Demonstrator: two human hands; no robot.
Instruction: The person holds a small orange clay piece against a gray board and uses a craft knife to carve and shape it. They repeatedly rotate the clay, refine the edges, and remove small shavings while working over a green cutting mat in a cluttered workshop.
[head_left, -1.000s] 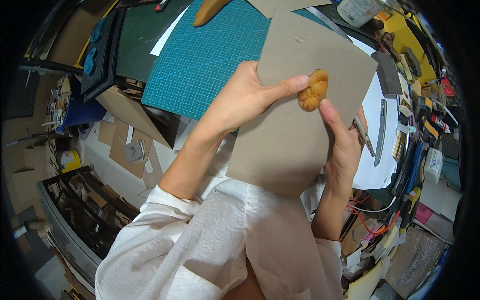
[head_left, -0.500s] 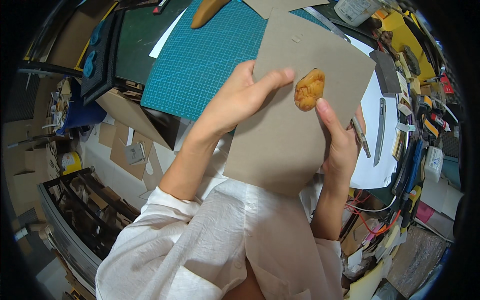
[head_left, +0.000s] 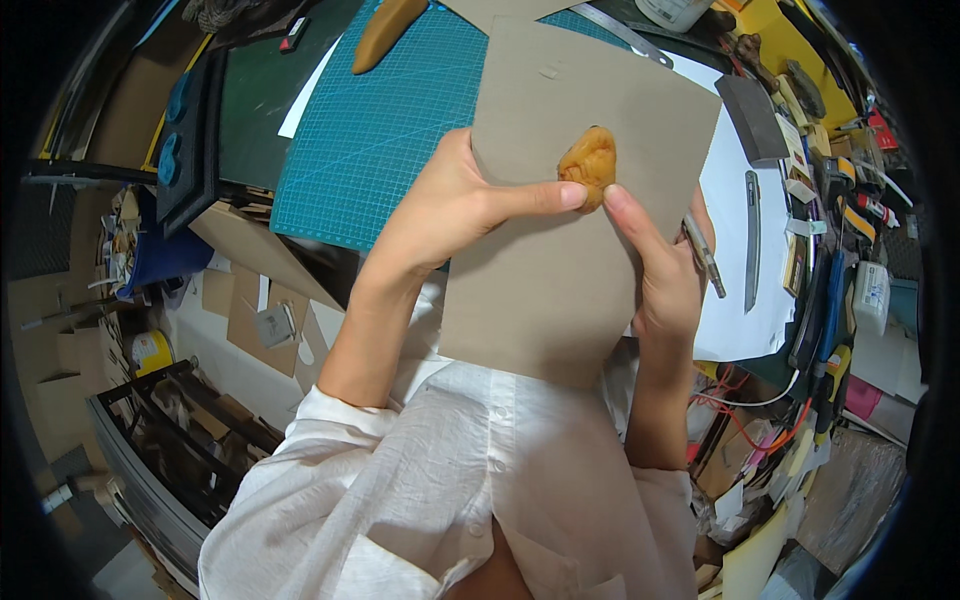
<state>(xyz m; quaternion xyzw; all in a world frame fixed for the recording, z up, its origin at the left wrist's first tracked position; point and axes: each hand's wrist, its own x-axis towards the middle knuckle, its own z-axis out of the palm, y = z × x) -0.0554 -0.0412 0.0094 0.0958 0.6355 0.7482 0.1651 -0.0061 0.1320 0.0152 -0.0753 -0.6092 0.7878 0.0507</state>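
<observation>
A grey-brown cardboard sheet (head_left: 540,290) is held up in front of my shirt, gripped at both side edges. On its upper part lies a glossy, wrinkled amber-brown lump (head_left: 592,152), whose material I cannot make out. My left hand (head_left: 445,210) clasps the left edge, its thumb pressing the lump's lower end and its other fingers hidden behind the board. From the right edge my right hand (head_left: 665,280) grips the sheet, thumb tip against the lump's lower right. A slim metallic pen-like tool (head_left: 706,258) sticks out between the right hand's fingers.
Behind the sheet lies a teal cutting mat (head_left: 370,150) with a curved ochre piece (head_left: 386,35) on it. To the right are white paper (head_left: 730,320), a grey utility knife (head_left: 752,240) and a dark grey block (head_left: 752,118). A metal ruler (head_left: 620,35) and white tub (head_left: 675,12) sit farther back.
My left thumb has come down from beside the lump onto its lower end. The sheet, lump and both hands have shifted left in the view. The lump has turned slightly.
</observation>
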